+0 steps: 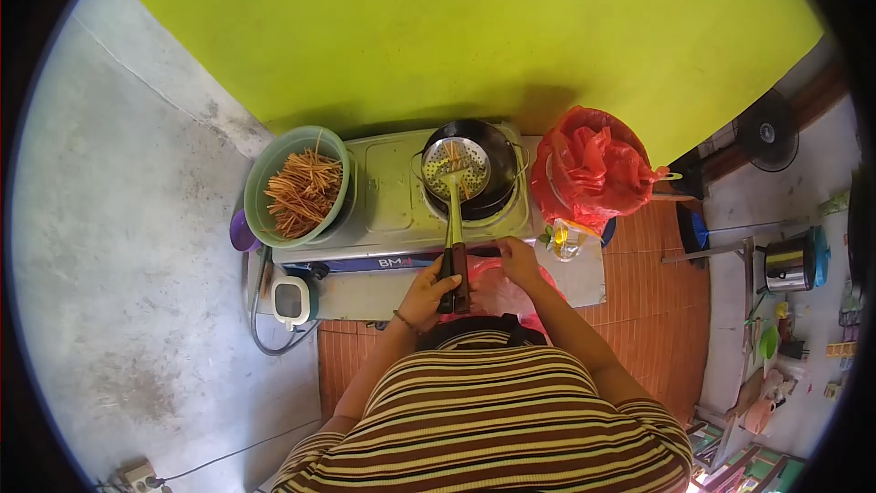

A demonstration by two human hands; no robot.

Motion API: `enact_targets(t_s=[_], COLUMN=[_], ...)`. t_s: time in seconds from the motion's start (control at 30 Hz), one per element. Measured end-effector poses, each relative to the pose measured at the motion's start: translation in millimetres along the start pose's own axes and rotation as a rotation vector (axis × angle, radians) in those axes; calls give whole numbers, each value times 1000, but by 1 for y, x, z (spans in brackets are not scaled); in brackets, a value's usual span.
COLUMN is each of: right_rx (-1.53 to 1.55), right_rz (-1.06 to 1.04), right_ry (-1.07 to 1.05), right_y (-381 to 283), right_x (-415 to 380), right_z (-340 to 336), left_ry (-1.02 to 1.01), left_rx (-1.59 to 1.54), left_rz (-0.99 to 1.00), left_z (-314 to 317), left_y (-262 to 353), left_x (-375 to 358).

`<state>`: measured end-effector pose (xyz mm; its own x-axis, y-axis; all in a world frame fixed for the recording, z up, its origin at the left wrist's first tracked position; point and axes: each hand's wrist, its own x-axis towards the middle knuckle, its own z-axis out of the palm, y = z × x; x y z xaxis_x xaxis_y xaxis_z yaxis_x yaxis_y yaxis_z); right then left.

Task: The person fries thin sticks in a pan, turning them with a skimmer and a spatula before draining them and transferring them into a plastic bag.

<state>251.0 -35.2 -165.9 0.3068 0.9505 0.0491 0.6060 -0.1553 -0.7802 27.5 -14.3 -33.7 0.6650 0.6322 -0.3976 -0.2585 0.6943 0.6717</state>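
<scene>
My left hand [425, 298] is closed around the dark handles of a perforated skimmer [468, 153] and a slotted spatula [453, 201], held side by side. Both heads are over the black wok [499, 184] on the stove's right burner. A few thin brown sticks [453, 153] lie in the skimmer. At the front edge of the gas stove [388, 184], right of the handles, is my right hand [518, 261]. Its fingers are curled against the front panel, and what they hold, if anything, is hidden.
A green basin [258, 164] heaped with brown fried sticks [306, 192] stands on the left. To the right are a container lined with red plastic bags [593, 164] and a bottle of yellow oil [567, 241]. A white-lidded box [291, 301] sits front left.
</scene>
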Motion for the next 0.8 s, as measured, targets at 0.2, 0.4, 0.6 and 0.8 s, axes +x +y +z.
enact_targets(t_s=[0.2, 0.4, 0.6, 0.8], right_rx=[-371, -573, -469, -356], right_rz=[32, 93, 273, 414], right_ry=[-437, -468, -413, -429], right_y=[29, -10, -9, -12], right_x=[1, 4, 0, 6], right_z=[38, 46, 55, 48], left_ry=[-4, 26, 23, 11], left_rx=[19, -10, 16, 10], left_rz=[-16, -13, -31, -37], left_z=[7, 9, 5, 10], left_y=[9, 6, 2, 5], left_x=[-6, -9, -11, -10])
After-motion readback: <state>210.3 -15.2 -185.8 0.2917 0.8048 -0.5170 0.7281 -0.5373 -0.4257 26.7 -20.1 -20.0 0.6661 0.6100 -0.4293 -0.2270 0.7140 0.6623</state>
